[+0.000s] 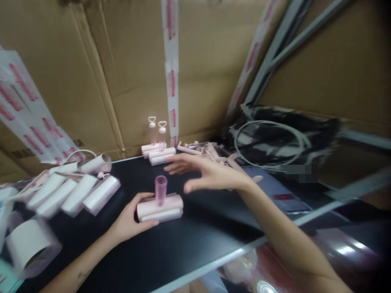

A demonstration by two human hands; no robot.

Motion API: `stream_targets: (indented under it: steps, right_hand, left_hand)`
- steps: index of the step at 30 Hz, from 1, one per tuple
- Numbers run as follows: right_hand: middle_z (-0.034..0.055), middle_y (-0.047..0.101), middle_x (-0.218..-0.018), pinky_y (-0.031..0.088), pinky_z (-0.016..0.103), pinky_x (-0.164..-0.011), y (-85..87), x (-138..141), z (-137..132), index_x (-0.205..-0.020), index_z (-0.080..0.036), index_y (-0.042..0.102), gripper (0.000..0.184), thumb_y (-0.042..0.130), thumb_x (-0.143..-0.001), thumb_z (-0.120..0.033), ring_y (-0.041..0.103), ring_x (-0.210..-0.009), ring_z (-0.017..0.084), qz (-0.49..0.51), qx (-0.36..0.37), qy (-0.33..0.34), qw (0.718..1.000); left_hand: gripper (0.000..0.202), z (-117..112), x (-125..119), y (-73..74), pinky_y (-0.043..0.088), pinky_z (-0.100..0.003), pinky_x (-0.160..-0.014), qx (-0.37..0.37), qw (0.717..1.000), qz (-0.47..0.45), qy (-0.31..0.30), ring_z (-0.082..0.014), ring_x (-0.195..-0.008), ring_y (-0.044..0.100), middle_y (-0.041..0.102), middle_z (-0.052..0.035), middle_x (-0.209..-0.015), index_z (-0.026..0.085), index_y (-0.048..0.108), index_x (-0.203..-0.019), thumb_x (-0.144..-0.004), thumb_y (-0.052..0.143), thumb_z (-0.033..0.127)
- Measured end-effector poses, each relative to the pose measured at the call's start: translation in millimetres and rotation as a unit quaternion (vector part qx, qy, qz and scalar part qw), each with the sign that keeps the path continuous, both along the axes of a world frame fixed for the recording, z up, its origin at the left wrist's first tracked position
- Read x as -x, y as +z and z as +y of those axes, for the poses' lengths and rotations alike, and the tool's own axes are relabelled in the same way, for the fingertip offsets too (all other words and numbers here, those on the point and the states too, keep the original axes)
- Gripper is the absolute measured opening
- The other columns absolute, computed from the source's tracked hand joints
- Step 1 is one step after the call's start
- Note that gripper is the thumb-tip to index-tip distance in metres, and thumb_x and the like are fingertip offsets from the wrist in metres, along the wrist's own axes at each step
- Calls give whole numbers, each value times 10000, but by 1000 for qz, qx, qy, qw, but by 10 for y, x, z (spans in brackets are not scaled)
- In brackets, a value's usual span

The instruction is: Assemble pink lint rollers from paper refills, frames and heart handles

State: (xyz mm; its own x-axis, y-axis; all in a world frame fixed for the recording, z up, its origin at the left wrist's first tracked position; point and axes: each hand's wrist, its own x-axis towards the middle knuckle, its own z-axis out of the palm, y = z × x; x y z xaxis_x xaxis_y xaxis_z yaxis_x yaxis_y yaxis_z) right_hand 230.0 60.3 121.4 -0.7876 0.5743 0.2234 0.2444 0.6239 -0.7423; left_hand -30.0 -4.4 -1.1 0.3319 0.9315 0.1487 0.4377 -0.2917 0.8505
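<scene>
Workshop or stockroom corner; cannot tell which. Cardboard [207,49] stands beyond the desk's [201,240] far edge, bearing red-printed tape [172,85]. Metal frame [265,69] slants up behind, to the right. White pieces [100,195], several alike, near far edge, left; matching pink pieces [161,155] mid far edge.

Tape [172,83] and cardboard [137,61] bear print — all too blurred to read.

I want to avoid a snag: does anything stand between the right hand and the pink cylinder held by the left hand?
Nothing visible does. The right hand, fingers spread, hangs to the pink cylinder's upper right in the picture, with dark tabletop showing in the gap. Two heart-topped pieces stand farther back, not between them.
</scene>
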Motion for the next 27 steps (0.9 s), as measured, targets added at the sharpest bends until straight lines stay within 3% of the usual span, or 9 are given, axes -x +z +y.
stream_targets:
  steps: [4,8,12,14,16,18,21,24,27]
  right_hand:
    - [77,667,-1037,468,343,-871,-11,-869,13,-1060,-179,623,300,483,-892,-384,616,-965,211,-71,-167,-266,947]
    - [136,641,-949,479,442,-793,-376,-1530,19,-922,-169,700,260,551,-801,-344,609,-886,294,-300,-252,-321,862]
    - [237,532,-1202,376,598,-887,-901,-1710,24,-920,-124,680,312,532,-799,-370,494,-1108,412,-302,-330,-378,811]
    - [224,528,-1230,354,618,-907,-1019,-1694,34,-810,-153,663,285,517,-806,-398,490,-1130,413,-246,-332,-390,823]
    - [220,537,-1222,373,618,-895,-975,-1616,42,-741,-177,617,287,540,-788,-450,513,-1110,415,-159,-309,-401,848]
    - [207,581,-1151,453,537,-853,-787,-1442,30,-793,-197,577,275,547,-801,-470,579,-1036,366,-44,-247,-395,884]
    - [119,650,-962,536,393,-745,-379,-964,-41,-945,-215,564,254,571,-826,-439,660,-818,247,128,-69,-287,947]
    - [91,613,-1071,519,346,-774,-31,-358,-105,-1023,-206,628,324,622,-793,-435,618,-923,221,142,-83,-180,970]
    - [54,640,-946,507,318,-761,169,127,-127,-1111,-180,571,395,638,-788,-398,614,-856,179,127,-57,-64,988]
  left_hand:
    - [514,6,15,-41,463,-397,-911,15,1000,17,2,-248,-997,585,595,-60,-1116,236,461,-1158,-719,687,381]
    - [560,-6,18,-92,445,-452,-936,6,1000,29,-2,-275,-1040,573,568,-82,-1156,244,422,-1211,-735,664,412]
    - [1105,-73,11,-61,271,-598,-1045,-118,988,92,42,-399,-1297,322,330,-177,-1393,229,208,-1384,-497,810,496]
    - [1295,-118,-11,50,186,-634,-1064,-178,973,134,62,-433,-1355,167,191,-206,-1457,216,108,-1422,-398,838,525]
    - [1280,-146,-70,230,161,-624,-1078,-200,968,135,62,-417,-1371,129,167,-205,-1474,217,70,-1432,-445,821,533]
    - [1139,-132,-181,450,179,-577,-1095,-188,977,87,55,-366,-1371,187,223,-188,-1467,228,89,-1426,-563,783,494]
    - [828,-24,-427,736,324,-463,-1058,-135,989,-50,32,-273,-1271,411,454,-150,-1342,216,282,-1334,-668,743,392]
    - [383,116,-670,836,529,-285,-658,-36,988,-150,1,-197,-831,654,677,-70,-890,168,549,-908,-664,736,397]
    - [377,201,-821,748,352,-186,-349,34,969,-241,29,-81,-343,471,477,52,-388,167,462,-553,-686,692,434]
